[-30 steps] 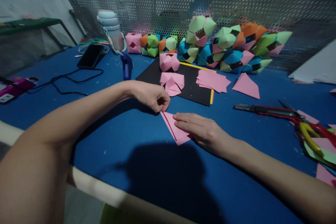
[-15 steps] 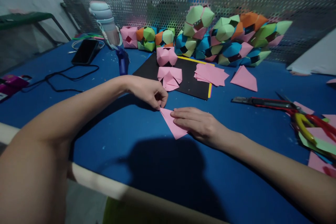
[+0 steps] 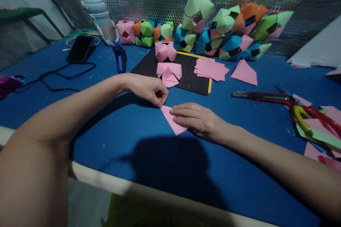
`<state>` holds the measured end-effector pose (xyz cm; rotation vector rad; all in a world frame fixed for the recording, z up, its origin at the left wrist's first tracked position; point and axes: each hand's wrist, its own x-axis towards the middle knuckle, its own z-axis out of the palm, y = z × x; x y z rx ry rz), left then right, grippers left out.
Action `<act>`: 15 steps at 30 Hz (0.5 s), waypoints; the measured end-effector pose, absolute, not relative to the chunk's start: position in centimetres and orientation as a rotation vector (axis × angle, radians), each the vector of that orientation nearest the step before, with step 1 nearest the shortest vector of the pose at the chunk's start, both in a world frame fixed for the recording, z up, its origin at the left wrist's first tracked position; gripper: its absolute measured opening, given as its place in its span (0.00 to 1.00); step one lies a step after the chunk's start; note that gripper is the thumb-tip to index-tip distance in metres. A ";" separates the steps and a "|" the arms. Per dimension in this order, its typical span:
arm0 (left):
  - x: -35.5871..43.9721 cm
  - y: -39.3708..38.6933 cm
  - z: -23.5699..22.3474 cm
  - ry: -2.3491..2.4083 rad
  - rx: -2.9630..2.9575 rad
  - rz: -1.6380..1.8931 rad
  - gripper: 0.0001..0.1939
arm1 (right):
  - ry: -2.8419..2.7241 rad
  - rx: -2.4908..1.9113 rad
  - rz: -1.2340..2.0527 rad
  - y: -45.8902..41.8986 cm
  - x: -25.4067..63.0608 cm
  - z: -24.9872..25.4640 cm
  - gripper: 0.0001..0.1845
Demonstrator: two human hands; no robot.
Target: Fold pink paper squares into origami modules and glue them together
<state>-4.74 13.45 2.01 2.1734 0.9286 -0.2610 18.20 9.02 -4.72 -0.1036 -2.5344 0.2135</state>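
A folded piece of pink paper [image 3: 173, 123] lies on the blue table between my hands, one point of it facing me. My left hand [image 3: 151, 89] is curled, its fingertips pinching the paper's far left corner. Flat across the paper's right side rests my right hand [image 3: 198, 118], fingers stretched out and covering part of it. Just beyond my left hand sits a partly folded pink paper piece [image 3: 168, 73], with a rounded pink paper shape [image 3: 165, 51] behind it.
Black sheets [image 3: 195, 86] carry a stack of pink papers [image 3: 210, 69]. A box cutter [image 3: 261, 95] and scissors [image 3: 302, 118] lie at right among paper scraps. Colourful folded paper balls [image 3: 198, 14] line the mesh. At left are a bottle [image 3: 97, 12], a phone [image 3: 81, 49] and a black cable [image 3: 48, 78].
The camera view has shifted slightly, so everything appears a little higher and further left. Both hands keep nearly the same pose on the pink paper.
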 end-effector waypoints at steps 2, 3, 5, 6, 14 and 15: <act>-4.7 13.4 2.0 0.929 2.171 -0.257 0.06 | -2.539 -0.091 0.207 9.0 18.2 -4.6 0.13; -4.7 13.4 2.0 0.930 2.172 -0.255 0.06 | -2.543 -0.091 0.205 9.0 18.2 -4.6 0.13; -4.7 13.4 2.0 0.933 2.183 -0.251 0.06 | -2.555 -0.099 0.203 9.0 18.2 -4.5 0.13; -4.7 13.4 2.1 0.935 2.192 -0.251 0.06 | -2.560 -0.106 0.203 9.0 18.2 -4.5 0.13; -4.4 13.2 2.3 0.955 2.222 -0.294 0.05 | -2.564 -0.111 0.186 9.1 18.1 -4.6 0.12; -4.4 13.2 2.3 0.957 2.218 -0.295 0.04 | -2.563 -0.110 0.184 9.1 18.1 -4.6 0.12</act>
